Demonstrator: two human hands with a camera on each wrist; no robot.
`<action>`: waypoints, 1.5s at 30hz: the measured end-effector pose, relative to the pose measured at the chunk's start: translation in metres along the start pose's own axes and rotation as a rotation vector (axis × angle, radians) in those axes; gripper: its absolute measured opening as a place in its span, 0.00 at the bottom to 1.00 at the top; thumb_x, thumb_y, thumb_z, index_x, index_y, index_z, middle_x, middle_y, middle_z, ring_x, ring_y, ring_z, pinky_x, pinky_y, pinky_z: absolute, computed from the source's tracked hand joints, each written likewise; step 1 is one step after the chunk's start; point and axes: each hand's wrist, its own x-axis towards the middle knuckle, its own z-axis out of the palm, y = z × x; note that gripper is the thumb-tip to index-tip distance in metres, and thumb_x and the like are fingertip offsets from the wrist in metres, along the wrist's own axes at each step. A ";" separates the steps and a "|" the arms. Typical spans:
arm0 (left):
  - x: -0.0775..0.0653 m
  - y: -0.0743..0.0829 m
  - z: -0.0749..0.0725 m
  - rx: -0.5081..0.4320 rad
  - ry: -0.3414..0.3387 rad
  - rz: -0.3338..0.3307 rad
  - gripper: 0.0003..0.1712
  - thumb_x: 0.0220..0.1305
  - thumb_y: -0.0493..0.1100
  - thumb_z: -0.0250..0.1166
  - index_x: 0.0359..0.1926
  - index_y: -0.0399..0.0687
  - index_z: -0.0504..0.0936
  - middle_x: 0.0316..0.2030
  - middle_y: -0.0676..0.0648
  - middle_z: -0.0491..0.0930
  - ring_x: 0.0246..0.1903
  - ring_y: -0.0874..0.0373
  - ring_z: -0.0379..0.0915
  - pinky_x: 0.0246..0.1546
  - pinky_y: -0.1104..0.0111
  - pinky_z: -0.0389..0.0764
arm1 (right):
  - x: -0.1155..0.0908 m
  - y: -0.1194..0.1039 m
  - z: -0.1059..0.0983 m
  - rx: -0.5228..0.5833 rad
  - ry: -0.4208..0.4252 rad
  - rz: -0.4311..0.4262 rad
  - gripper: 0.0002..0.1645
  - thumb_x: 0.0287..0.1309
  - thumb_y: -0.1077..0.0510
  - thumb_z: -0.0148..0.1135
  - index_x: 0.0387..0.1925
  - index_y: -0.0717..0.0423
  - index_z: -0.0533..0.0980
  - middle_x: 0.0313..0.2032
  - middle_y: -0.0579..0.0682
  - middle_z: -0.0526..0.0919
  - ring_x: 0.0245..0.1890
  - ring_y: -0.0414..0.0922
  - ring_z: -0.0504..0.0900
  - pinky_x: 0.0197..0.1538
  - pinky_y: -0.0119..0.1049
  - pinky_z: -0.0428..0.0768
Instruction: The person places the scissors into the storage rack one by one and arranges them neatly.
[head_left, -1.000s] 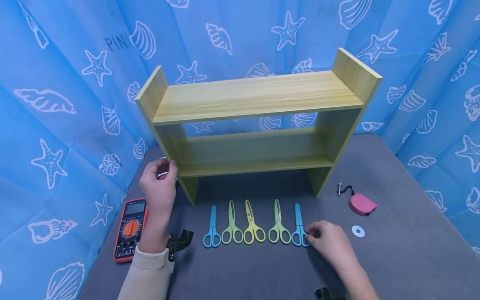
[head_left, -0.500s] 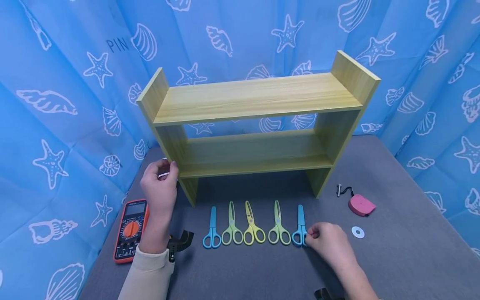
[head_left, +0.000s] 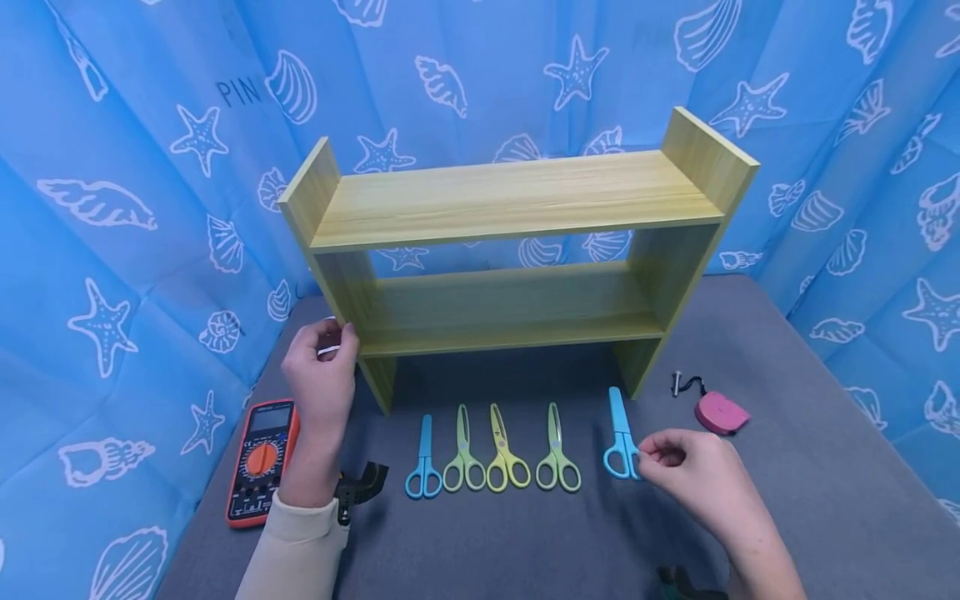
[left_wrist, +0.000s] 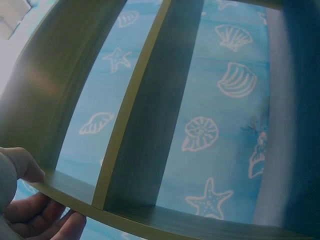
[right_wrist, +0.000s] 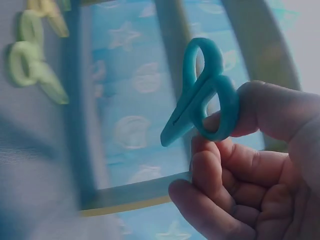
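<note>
My right hand (head_left: 701,475) pinches one handle loop of a pair of blue scissors (head_left: 620,421), which hangs above the table with its covered blades pointing away. In the right wrist view, thumb and index finger meet on the blue loop (right_wrist: 230,107) while the other fingers curl below. My left hand (head_left: 322,375) grips the left side panel of a light wooden two-tier shelf (head_left: 517,200), thumb at the front edge and fingers on the outer face. Left of the lifted pair, a row holds two green scissors (head_left: 556,450), yellow scissors (head_left: 502,450) and another blue pair (head_left: 425,458).
An orange-black multimeter (head_left: 261,462) lies beside my left forearm. To the right lies a pink tape measure (head_left: 722,412) with a black strap and a small metal bolt (head_left: 677,383). A blue curtain (head_left: 135,292) with shell prints encloses the grey table (head_left: 480,550).
My right hand has lifted the blue scissors off the table and carried them right, away from the row. The left hand keeps its grip on the shelf.
</note>
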 end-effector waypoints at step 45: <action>0.000 -0.001 -0.002 0.000 0.005 0.074 0.07 0.67 0.27 0.63 0.41 0.22 0.82 0.37 0.30 0.80 0.37 0.47 0.78 0.38 0.80 0.78 | 0.008 -0.177 -0.146 0.085 0.265 -0.385 0.19 0.63 0.47 0.71 0.47 0.56 0.87 0.37 0.46 0.87 0.43 0.46 0.75 0.36 0.29 0.76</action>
